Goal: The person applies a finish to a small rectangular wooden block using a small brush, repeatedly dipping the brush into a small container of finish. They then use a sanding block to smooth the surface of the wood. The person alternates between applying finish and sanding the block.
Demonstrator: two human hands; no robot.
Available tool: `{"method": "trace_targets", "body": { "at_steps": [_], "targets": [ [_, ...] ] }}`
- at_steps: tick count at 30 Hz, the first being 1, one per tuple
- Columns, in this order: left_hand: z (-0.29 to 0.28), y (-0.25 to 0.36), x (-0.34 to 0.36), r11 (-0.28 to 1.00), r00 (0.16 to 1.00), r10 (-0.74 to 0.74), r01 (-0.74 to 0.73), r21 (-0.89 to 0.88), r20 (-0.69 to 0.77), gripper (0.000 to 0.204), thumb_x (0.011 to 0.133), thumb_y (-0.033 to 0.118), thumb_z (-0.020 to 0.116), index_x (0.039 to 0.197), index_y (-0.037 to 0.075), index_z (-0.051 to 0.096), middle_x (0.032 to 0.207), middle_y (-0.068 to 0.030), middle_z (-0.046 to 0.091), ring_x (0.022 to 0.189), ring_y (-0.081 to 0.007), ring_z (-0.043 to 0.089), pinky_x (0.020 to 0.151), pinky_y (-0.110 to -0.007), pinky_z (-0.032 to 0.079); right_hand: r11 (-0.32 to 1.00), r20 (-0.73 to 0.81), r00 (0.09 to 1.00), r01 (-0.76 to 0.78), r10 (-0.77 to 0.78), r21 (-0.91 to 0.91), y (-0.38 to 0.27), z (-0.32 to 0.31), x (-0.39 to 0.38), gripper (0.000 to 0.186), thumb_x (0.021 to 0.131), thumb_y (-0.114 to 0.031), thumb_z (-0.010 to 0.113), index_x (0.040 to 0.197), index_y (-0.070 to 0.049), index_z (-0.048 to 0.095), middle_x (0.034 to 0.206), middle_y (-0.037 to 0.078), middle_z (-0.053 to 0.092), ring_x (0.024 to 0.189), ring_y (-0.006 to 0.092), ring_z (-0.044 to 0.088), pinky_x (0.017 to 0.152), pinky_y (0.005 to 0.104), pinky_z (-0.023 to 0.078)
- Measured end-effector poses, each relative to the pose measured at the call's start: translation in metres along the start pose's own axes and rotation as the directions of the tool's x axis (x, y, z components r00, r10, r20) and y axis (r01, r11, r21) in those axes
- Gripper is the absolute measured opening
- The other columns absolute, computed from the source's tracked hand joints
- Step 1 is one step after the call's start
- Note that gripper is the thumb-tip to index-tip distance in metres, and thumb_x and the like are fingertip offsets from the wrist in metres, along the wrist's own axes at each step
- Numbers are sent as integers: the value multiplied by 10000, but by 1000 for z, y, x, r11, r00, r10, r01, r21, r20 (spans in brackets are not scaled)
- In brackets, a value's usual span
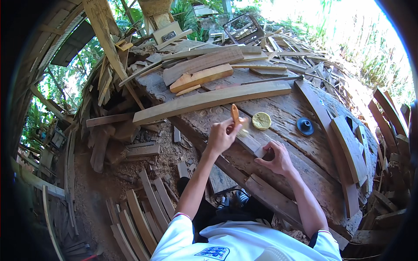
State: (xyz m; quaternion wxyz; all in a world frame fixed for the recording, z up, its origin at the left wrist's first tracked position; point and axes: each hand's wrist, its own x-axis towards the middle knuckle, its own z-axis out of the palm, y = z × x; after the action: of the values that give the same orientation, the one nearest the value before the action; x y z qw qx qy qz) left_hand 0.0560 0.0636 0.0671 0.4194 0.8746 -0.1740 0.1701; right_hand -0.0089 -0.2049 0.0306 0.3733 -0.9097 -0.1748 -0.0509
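Observation:
My left hand is closed around a paintbrush with an orange handle. Its pale bristles point down over a short, narrow wooden block on the workbench. At the block's near right end, my right hand grips it between thumb and fingers. Just beyond the brush sits a round, shallow yellow dish or lid; what is in it I cannot make out. Farther right lies a dark blue disc with a raised centre. Whether the bristles touch the block is unclear.
Across the worn plank workbench runs a long pale beam, with more boards stacked behind it. Dark planks line the right side. Offcuts cover the ground at left, and a scrap-wood heap rises beyond.

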Motion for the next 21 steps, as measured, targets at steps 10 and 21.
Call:
{"method": "trace_targets", "body": {
  "at_steps": [10,21],
  "targets": [
    [-8,50,-19,989,923,118,-75,-129,367,248,994,220,768,1204,97,816,1007,-182,810,881,-293,810,758,-398,625,1000,28,1000,7,-6,-22,-4,-5,0,579,744,-527,935,1004,-89,660,967,84,649,925,276,629,902,419,500],
    [13,31,-11,973,991,133,-137,184,32,234,1008,254,729,1200,145,807,853,-190,772,784,-340,780,693,-424,620,999,-4,999,37,-37,-3,-2,-3,-1,569,741,-524,929,984,-89,655,924,81,646,888,272,620,878,410,487]
  ]
}}
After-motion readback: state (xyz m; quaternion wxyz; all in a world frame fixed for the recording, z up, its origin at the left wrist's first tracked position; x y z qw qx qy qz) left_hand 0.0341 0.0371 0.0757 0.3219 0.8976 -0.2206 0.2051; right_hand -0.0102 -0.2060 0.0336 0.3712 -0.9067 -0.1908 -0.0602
